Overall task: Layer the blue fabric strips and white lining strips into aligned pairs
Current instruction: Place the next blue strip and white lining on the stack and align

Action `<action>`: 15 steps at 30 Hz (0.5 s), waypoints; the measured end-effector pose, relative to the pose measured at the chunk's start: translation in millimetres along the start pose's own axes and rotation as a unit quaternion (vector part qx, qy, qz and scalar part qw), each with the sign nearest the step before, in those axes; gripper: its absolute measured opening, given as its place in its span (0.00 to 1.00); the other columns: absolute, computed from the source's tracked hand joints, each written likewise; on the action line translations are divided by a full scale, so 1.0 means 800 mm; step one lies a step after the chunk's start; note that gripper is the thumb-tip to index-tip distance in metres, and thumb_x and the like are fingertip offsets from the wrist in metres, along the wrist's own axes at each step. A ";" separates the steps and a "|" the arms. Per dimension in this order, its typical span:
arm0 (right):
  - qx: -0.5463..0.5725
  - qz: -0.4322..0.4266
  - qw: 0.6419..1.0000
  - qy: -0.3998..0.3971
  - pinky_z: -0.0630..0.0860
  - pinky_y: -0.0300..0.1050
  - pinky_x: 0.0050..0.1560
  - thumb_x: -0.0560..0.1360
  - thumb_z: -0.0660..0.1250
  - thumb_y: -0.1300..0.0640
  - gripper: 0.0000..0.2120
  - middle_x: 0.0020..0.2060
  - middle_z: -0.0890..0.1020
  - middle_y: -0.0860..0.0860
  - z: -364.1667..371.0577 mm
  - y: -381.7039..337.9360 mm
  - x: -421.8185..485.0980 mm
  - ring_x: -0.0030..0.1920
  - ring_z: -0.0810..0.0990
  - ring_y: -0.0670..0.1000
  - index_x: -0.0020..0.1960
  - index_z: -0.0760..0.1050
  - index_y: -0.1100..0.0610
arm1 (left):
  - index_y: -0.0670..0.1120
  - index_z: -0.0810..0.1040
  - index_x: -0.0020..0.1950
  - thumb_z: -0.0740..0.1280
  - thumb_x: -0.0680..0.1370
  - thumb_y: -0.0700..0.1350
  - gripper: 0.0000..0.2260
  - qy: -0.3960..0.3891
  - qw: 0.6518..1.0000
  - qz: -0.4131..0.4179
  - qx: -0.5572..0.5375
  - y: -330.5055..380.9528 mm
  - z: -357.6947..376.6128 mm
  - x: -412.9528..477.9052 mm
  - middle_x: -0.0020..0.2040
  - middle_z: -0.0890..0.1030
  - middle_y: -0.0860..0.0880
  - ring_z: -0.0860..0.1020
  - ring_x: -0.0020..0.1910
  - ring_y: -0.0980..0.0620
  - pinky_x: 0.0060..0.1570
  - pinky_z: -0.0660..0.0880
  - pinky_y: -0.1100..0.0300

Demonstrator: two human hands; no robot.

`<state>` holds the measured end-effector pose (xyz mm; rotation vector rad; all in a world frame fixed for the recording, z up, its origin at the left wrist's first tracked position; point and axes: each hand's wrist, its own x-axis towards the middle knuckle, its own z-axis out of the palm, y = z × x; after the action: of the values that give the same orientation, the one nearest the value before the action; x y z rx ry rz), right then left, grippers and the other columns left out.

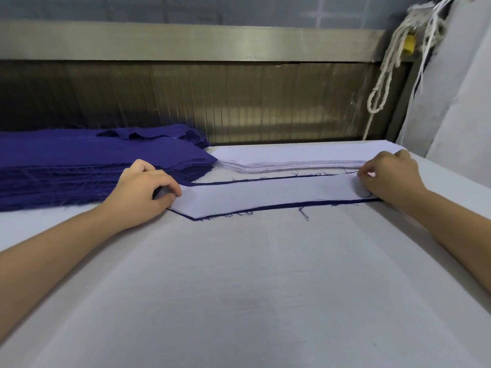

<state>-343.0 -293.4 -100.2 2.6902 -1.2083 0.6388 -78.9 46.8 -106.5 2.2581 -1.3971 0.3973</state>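
A white lining strip (265, 193) lies flat on top of a blue fabric strip (281, 206), whose edge shows as a thin dark border with frayed threads. My left hand (140, 188) pinches the left end of the white strip between thumb and fingers. At the right end my right hand (388, 175) has curled fingers pinching the strip. A thick stack of blue strips (79, 160) lies at the back left. Behind the pair sits a stack of white lining strips (292, 159).
The work lies on a white padded table (239, 288). A metal machine housing (212, 102) runs along the back edge. A knotted white rope (385, 75) and cords hang at the back right beside a grey cloth-covered wall (457, 88).
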 end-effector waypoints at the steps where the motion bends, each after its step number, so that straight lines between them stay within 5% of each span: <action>1: 0.006 -0.004 1.000 -0.015 0.71 0.52 0.52 0.75 0.59 0.61 0.13 0.47 0.81 0.58 0.000 -0.002 -0.001 0.50 0.70 0.62 0.45 0.83 0.58 | 0.54 0.81 0.43 0.70 0.73 0.39 0.09 0.005 1.000 0.003 0.007 0.000 0.000 0.001 0.41 0.80 0.61 0.63 0.46 0.54 0.50 0.59 0.58; 11: 0.066 -0.096 0.993 -0.023 0.73 0.51 0.54 0.75 0.59 0.63 0.13 0.50 0.82 0.56 -0.001 -0.094 0.011 0.54 0.73 0.59 0.51 0.81 0.58 | 0.46 0.80 0.50 0.67 0.75 0.35 0.08 0.084 0.996 -0.004 -0.040 -0.005 -0.011 0.036 0.41 0.79 0.50 0.69 0.44 0.49 0.47 0.62 0.61; 15: 0.108 -0.141 0.984 -0.024 0.74 0.48 0.51 0.75 0.60 0.63 0.12 0.51 0.82 0.53 0.000 -0.163 0.032 0.56 0.73 0.57 0.52 0.80 0.56 | 0.46 0.78 0.54 0.67 0.75 0.38 0.09 0.121 0.991 -0.055 0.006 -0.027 -0.024 0.062 0.43 0.77 0.50 0.71 0.48 0.44 0.51 0.68 0.52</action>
<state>-231.8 -222.8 -81.6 2.9916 -0.7805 0.7013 -37.3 27.3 -71.6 2.1988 -1.1464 0.6201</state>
